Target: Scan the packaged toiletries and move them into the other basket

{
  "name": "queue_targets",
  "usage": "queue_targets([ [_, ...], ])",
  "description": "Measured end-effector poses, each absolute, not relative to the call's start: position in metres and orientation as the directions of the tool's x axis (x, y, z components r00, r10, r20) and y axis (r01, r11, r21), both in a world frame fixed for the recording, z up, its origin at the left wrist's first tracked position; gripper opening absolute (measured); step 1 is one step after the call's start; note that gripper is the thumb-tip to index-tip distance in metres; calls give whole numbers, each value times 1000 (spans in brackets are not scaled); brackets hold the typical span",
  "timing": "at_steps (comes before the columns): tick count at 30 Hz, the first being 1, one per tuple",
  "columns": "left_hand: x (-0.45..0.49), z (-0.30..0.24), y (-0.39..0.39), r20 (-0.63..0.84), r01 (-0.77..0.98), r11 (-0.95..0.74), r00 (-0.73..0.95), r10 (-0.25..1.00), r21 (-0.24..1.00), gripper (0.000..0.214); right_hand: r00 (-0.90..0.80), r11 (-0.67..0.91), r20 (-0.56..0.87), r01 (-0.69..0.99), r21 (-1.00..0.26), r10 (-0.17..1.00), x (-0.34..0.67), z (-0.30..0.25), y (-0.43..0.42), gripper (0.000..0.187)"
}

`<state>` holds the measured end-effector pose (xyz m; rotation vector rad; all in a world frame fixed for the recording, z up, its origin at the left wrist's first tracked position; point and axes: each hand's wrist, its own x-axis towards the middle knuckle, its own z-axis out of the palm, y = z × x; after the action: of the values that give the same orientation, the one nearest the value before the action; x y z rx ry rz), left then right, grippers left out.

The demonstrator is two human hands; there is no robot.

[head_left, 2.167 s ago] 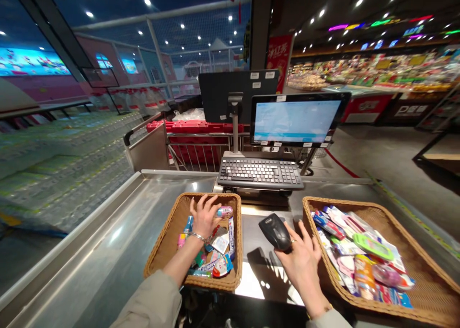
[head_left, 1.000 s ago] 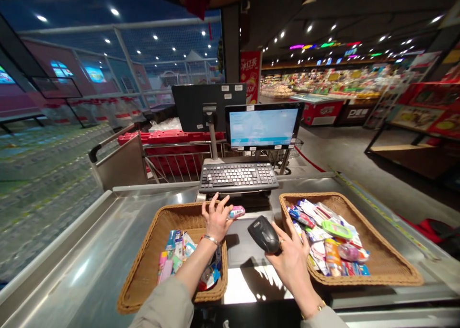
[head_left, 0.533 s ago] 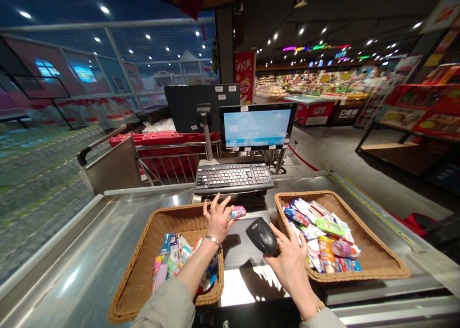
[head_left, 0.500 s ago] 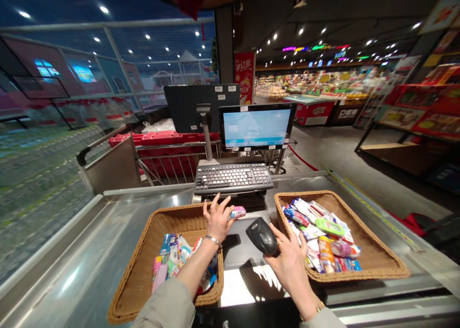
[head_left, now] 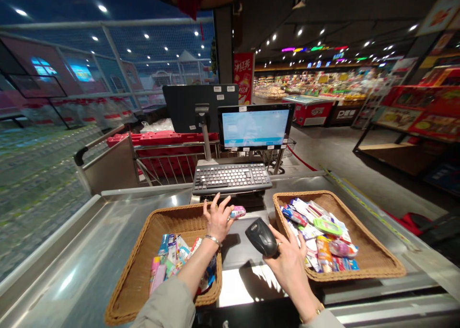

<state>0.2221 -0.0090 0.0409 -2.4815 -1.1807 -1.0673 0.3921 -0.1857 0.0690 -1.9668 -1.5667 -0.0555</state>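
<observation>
- Worktop [head_left: 82, 251]: bare metal, extending left of the left hand.
- Left basket [head_left: 138, 251]: wicker, beneath and to the left of the left hand; small packets inside, print too small to read.
- Rear monitor [head_left: 181, 105]: beyond the left hand, back turned; white labels, illegible.
- Left hand [head_left: 217, 220]: thumb and forefinger pinched on the pink package, other fingers spread.
- Keyboard [head_left: 232, 177]: just beyond the left hand.
- Pink package [head_left: 238, 212]: projecting rightward from the left hand's fingertips; lettering indistinct.
- Red banner [head_left: 244, 74]: well beyond both hands; Chinese characters, 红茶 legible.
- Lit screen [head_left: 255, 126]: beyond both hands; text unreadable.
- Black scanner [head_left: 261, 237]: at the right hand's fingertips, tilted; nearer the wearer than the pink package.
- Right hand [head_left: 288, 257]: closed about the black scanner.
- Dark stand [head_left: 343, 113]: far beyond the right hand; white "P" legible.
- Right basket [head_left: 375, 257]: wicker, just right of the right hand; mixed packets inside.
</observation>
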Motion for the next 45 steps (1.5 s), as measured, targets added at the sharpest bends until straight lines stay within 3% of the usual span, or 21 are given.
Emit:
queue_targets([
  [23, 228, 42, -12, 682, 729, -672, 427, 594, 130, 23, 304, -112, 448, 907, -405, 841, 397, 65, -193, 31],
  [36, 256, 52, -16, 685, 672, -730, 474, 553, 124, 24, 420, -233, 470, 884, -405, 776, 422, 60, -209, 25],
  [41, 274, 57, -20, 688, 649, -752, 494, 532, 116, 24, 477, -298, 470, 864, -405, 743, 433, 60, -217, 34],
  [45, 291, 61, -23, 700, 616, -779, 505, 506, 119, 25, 525, -354, 464, 842, -407, 713, 443, 58, -223, 28],
])
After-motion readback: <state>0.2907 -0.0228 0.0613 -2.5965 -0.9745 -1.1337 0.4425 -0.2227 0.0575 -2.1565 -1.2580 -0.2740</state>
